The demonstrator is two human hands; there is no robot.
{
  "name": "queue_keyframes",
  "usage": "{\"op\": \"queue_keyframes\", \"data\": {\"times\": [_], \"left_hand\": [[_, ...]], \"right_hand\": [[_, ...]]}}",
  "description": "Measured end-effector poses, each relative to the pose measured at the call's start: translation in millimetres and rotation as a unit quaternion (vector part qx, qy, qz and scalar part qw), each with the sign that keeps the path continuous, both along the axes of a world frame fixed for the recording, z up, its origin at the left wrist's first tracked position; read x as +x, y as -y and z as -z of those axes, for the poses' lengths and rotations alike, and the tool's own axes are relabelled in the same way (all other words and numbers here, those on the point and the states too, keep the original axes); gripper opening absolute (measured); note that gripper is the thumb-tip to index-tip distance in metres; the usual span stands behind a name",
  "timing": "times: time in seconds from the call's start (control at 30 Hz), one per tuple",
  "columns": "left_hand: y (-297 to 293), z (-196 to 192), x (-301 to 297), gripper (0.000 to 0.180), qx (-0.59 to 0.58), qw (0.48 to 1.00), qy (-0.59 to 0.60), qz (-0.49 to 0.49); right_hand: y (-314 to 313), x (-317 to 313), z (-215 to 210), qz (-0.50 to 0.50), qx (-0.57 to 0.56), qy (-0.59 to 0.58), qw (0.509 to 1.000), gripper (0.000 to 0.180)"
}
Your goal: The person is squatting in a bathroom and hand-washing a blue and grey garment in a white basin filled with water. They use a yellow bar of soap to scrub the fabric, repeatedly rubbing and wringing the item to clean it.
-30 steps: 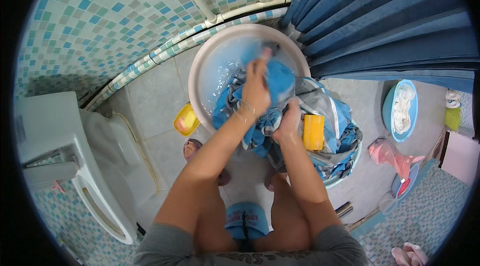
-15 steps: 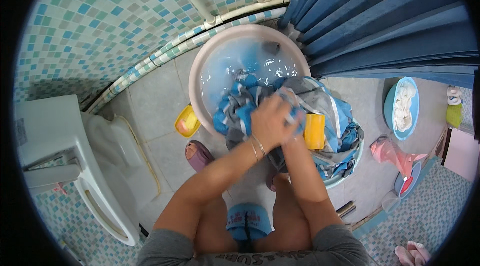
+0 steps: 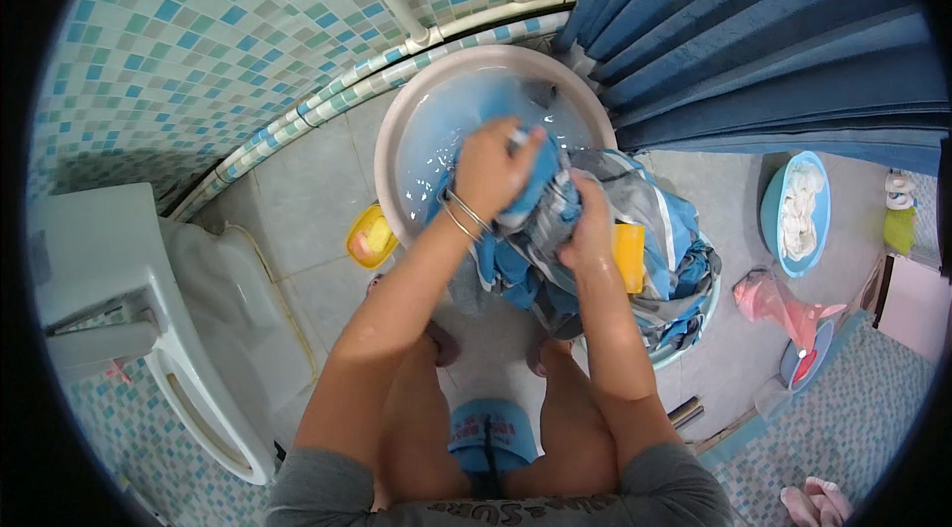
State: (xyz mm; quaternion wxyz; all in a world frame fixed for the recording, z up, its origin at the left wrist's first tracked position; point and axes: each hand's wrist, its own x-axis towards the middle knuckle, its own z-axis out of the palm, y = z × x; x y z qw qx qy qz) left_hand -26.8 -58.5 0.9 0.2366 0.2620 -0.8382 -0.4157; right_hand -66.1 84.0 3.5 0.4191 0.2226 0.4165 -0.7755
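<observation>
A blue-and-grey cloth (image 3: 516,274) is bunched up over the near rim of a pale pink basin (image 3: 387,140) of cloudy bluish water. My left hand (image 3: 494,168), with metal bangles on its wrist, is closed on a blue fold of it above the water. Just to the right, my right hand (image 3: 592,225) grips a grey part of the same cloth. Beside that wrist a yellow bar of soap (image 3: 630,257) lies on more of the blue, grey and white fabric (image 3: 659,220), heaped in a light blue basin (image 3: 709,314). Some fingertips are hidden by the folds.
A yellow soap dish (image 3: 359,254) sits left of the pink basin. A white toilet (image 3: 228,294) stands at the left, and a blue curtain (image 3: 764,61) hangs at the far right. Further right are a blue basin (image 3: 772,200) with white cloth and a pink bag (image 3: 778,304).
My left hand has moved left and away from me, lifting a blue fold over the water. My right hand, hidden behind it before, now shows gripping the cloth. My feet have shifted.
</observation>
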Motion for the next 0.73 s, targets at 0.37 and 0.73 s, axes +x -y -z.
{"op": "queue_keyframes", "data": {"times": [0.37,0.73], "left_hand": [[21.6,18.7,32.4,0.084,0.238,0.940,-0.004,0.242],[32.6,90.8,83.7,0.100,0.408,0.892,0.078,0.178]], "right_hand": [[-47.8,-11.7,76.3,-0.127,0.197,-0.198,0.952,0.041],[-52.8,-42.9,65.0,0.131,-0.136,-0.049,0.981,0.041]]}}
